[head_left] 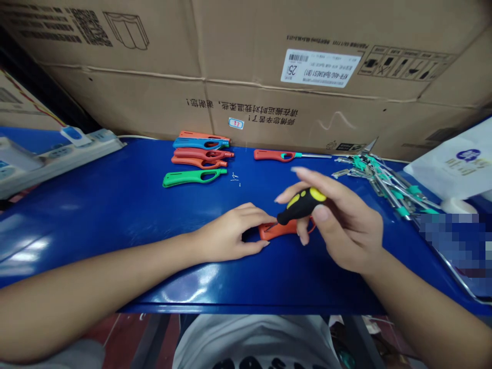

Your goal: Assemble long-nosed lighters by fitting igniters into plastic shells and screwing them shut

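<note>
My left hand [232, 233] pinches the left end of an orange lighter casing [289, 228], which lies flat on the blue table. A screwdriver [302, 206] with a black and yellow handle is held in my right hand [351, 228]. Its thin shaft points down and left onto the casing; whether the tip sits in a screw I cannot tell. The right fingers hide part of the casing's looped end. Behind my hands lies a red lighter [273, 155] with a long metal tube.
Several casings, including a green casing [184, 177] and a blue casing [198, 143], lie at the back left. Metal tubes with teal parts [384, 179] are heaped at the right by a white bag [457, 159]. A power strip [65, 156] stands left; a cardboard box [246, 56] walls the back.
</note>
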The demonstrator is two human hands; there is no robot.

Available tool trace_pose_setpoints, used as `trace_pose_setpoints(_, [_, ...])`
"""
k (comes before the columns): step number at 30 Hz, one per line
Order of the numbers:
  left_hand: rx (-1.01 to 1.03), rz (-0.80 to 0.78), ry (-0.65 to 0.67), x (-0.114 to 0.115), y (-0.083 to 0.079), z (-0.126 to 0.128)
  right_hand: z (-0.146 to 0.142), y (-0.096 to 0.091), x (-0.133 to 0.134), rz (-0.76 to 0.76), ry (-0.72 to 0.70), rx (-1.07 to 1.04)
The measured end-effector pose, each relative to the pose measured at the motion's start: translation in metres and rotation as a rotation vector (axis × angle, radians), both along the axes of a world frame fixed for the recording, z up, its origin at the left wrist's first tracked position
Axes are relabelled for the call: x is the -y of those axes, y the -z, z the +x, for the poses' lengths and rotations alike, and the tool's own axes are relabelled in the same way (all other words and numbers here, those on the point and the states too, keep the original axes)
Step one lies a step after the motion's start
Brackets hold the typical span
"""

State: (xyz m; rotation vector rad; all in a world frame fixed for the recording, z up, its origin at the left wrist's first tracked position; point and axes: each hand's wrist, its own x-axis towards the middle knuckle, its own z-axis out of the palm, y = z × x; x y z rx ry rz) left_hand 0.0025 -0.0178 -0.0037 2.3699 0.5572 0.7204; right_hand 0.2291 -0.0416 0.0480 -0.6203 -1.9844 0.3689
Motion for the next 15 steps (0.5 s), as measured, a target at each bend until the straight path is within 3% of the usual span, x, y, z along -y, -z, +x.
trace_pose_setpoints(5, [-0.005, 0.003, -0.001, -0.0001, 0.0010, -0.0003, 0.0021, -0.0016, 0.0002, 0.287, 0.197, 0.055])
trace_pose_setpoints(7, [0.002, 0.005, -0.003, -0.0001, 0.0012, -0.0005, 0.0033, -0.0002, 0.0011, 0.168, 0.182, 0.059])
trace_pose_setpoints(9, [0.007, 0.008, -0.004, -0.0002, 0.0010, -0.0006, 0.0031, 0.0015, 0.0018, -0.037, 0.081, 0.023])
trace_pose_setpoints(11, [0.005, 0.006, -0.004, -0.0003, 0.0004, -0.0004, 0.0019, 0.0017, 0.0015, -0.105, 0.014, -0.002])
trace_pose_setpoints(15, [-0.008, -0.017, 0.000, 0.0000, -0.0013, 0.0004, 0.0013, -0.0033, 0.0008, 0.226, 0.146, 0.084])
